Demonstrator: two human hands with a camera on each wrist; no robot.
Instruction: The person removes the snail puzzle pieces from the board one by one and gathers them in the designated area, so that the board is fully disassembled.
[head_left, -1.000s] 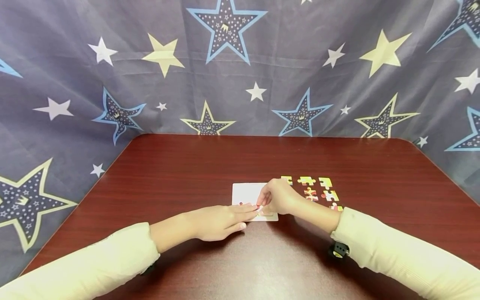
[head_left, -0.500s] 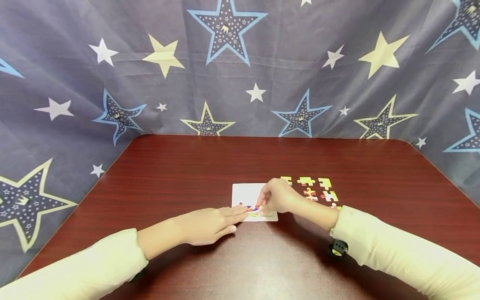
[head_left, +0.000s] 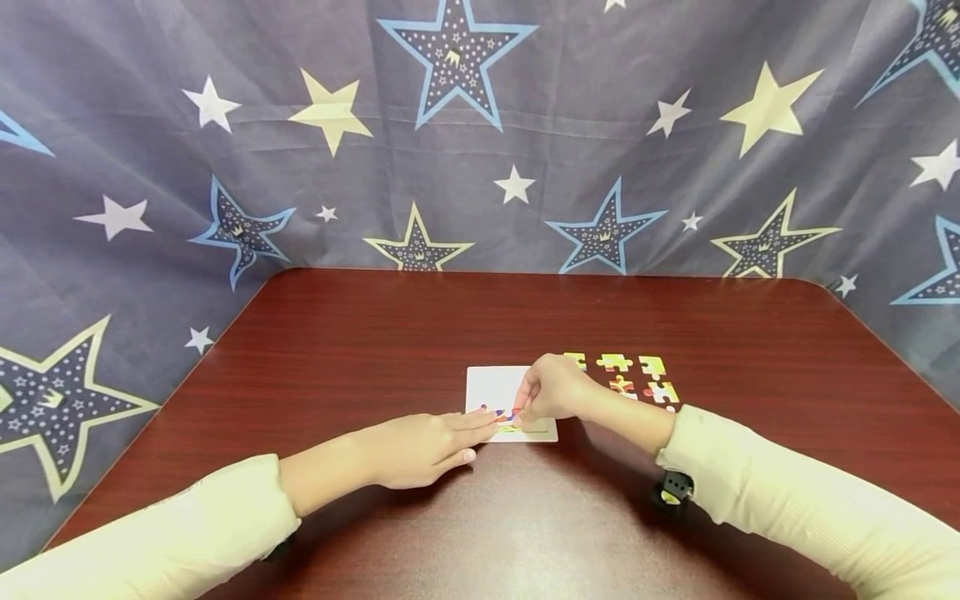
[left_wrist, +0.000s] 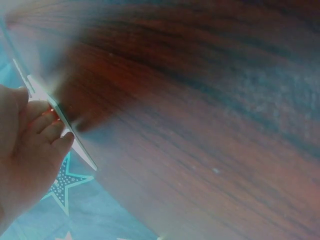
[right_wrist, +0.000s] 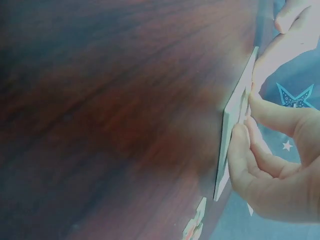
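Note:
A white puzzle board (head_left: 495,383) lies on the table with a strip of colored jigsaw pieces along its near part. My left hand (head_left: 420,450) rests with straight fingers on the board's near left side, its fingertips touching the colored pieces. At the board's right half, my right hand (head_left: 558,387) pinches a small jigsaw piece (head_left: 516,413) between thumb and fingers, low against the board. Most of that piece is hidden by the fingers. The right wrist view shows the curled right fingers (right_wrist: 240,150) at the board's surface; the left wrist view shows the left hand (left_wrist: 40,135) along its edge.
To the right of the board, loose jigsaw pieces lie in rows, among them a yellow piece (head_left: 615,362) and a red-and-yellow piece (head_left: 663,392). The right forearm partly covers them. Behind the dark red table (head_left: 375,333) hangs a star-patterned cloth (head_left: 570,167).
My left hand has slid back leftward, uncovering more of the colored pieces on the board. The right hand stays at nearly the same place, still pinching.

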